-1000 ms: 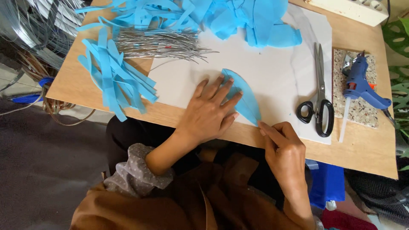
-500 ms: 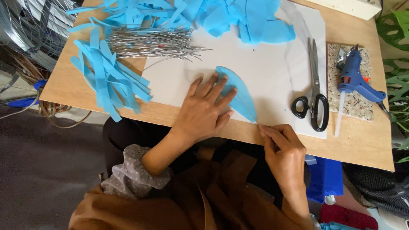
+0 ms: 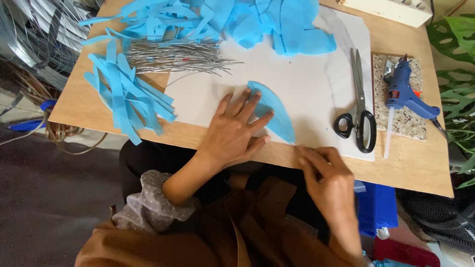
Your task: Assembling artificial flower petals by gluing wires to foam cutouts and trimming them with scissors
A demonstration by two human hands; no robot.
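Observation:
My left hand point(image 3: 232, 131) lies flat with spread fingers on a blue leaf-shaped cutout point(image 3: 275, 112), pressing it onto a white sheet point(image 3: 307, 84). My right hand point(image 3: 324, 173) is at the table's near edge, its fingertips pinched together at the leaf's lower tip, seemingly on a thin stem end that is too small to make out. A bundle of thin silver wires point(image 3: 178, 55) lies to the upper left of my left hand.
Blue strips point(image 3: 126, 96) are piled at the left, blue cut pieces point(image 3: 277, 22) at the back. Black-handled scissors point(image 3: 358, 99) lie right of the sheet. A blue glue gun point(image 3: 403, 89) rests on a speckled tile point(image 3: 408, 116). Green leaves are at the far right.
Both hands stay on the leaf cutout; my right hand has shifted slightly along the leaf's lower tip. The view has moved a little.

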